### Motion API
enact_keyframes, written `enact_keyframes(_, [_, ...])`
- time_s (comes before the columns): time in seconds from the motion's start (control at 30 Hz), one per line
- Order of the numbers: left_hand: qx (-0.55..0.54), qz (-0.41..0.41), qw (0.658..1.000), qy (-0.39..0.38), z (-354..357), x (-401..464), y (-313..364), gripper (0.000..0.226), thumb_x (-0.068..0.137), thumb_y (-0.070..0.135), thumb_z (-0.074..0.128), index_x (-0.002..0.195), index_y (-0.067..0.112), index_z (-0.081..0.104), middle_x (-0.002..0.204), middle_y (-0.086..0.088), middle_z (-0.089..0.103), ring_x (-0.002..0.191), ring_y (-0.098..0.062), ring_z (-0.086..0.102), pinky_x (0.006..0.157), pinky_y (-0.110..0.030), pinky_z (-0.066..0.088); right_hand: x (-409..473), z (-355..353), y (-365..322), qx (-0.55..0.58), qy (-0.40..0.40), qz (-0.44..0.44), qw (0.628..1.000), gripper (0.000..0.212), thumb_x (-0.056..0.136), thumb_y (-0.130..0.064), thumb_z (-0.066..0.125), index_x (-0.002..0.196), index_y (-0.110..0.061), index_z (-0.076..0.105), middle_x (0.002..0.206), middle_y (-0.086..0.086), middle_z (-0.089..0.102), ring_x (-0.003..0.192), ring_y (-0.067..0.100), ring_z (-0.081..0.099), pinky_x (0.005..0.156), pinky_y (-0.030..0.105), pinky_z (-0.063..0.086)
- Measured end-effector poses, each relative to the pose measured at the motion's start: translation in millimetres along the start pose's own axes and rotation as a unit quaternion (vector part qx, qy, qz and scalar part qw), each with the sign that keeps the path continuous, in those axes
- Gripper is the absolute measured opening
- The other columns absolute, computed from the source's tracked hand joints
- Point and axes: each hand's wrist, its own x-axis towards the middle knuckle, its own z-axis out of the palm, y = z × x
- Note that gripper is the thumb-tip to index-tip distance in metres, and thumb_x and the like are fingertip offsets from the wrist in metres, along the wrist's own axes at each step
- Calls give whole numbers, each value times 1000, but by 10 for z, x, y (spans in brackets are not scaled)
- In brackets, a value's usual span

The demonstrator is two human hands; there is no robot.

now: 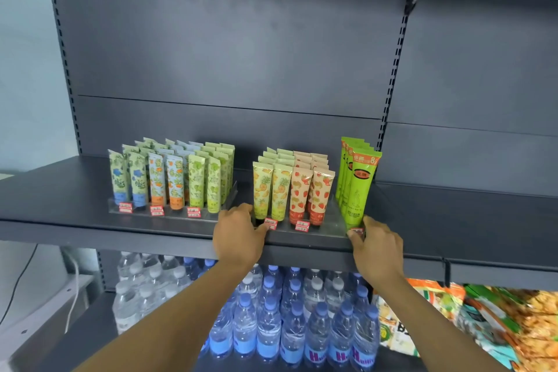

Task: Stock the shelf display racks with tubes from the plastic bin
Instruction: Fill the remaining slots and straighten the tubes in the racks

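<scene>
While both hands sit at the front corners of the right-hand clear acrylic display rack (314, 231), neither grip is clenched round a tube: left hand (238, 235) has its fingers curled over the rack's front left corner, thumb near the price tags; right hand (379, 246) pinches the front right corner just below the tall lime-green tubes (357, 184). Rack stands on the dark grey metal shelf (60, 196), front edge near the shelf lip. It carries yellow pineapple-print tubes (271, 190), red strawberry-print tubes (312, 193), and the green row at far right, all upright on their caps. A second clear rack of green, blue and orange floral tubes (172, 178) sits well apart to the left. Plastic bin not in view. Judgement: tubes are light, soft-walled, glossy, top-heavy; a jolt could topple rows. Best held at mid-body, not the crimped top. Rack itself likely stiff but slippery; slide it, keep level.
</scene>
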Motion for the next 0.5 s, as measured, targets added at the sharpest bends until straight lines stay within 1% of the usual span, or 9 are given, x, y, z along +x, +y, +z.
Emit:
enact_keyframes(0.1, [0, -4, 1000, 5, -61, 8, -46, 29, 80, 37, 71, 82, 11, 57, 78, -3, 59, 80, -22, 57, 62, -35, 51, -11, 27, -67, 4, 2, -15, 1000, 18, 94, -26, 54, 105, -13, 59, 104, 5, 66, 102, 26, 59, 97, 38, 38])
enact_keyframes(0.17, [21, -6, 1000, 6, -96, 11, -58, 28, 82, 37, 69, 83, 12, 55, 79, -3, 60, 74, -21, 58, 57, -31, 47, -8, 47, -101, 7, 5, -18, 1000, 18, 93, -27, 55, 104, -13, 60, 102, 5, 67, 99, 26, 61, 96, 37, 40])
enact_keyframes(0.23, [57, -3, 998, 3, -128, 11, -53, 26, 85, 37, 65, 88, 13, 54, 82, -3, 63, 76, -22, 60, 56, -29, 43, -2, 56, -133, 8, 7, -20, 1000, 17, 93, -27, 55, 102, -14, 60, 102, 4, 68, 97, 26, 62, 94, 37, 42])
enact_keyframes(0.37, [105, 7, 994, 3, -173, 25, -47, 21, 89, 33, 61, 93, 13, 56, 88, -4, 66, 82, -23, 63, 59, -29, 43, -2, 67, -173, 10, 10, -23, 1000, 17, 94, -28, 55, 104, -15, 61, 101, 4, 69, 96, 26, 63, 94, 37, 43])
enact_keyframes(0.5, [127, 23, 992, 8, -194, 38, -55, 19, 89, 32, 61, 93, 14, 56, 88, -4, 66, 79, -22, 60, 60, -29, 43, 0, 77, -169, 4, 18, -27, 999, 18, 94, -29, 54, 105, -16, 60, 101, 3, 69, 95, 26, 64, 94, 36, 43])
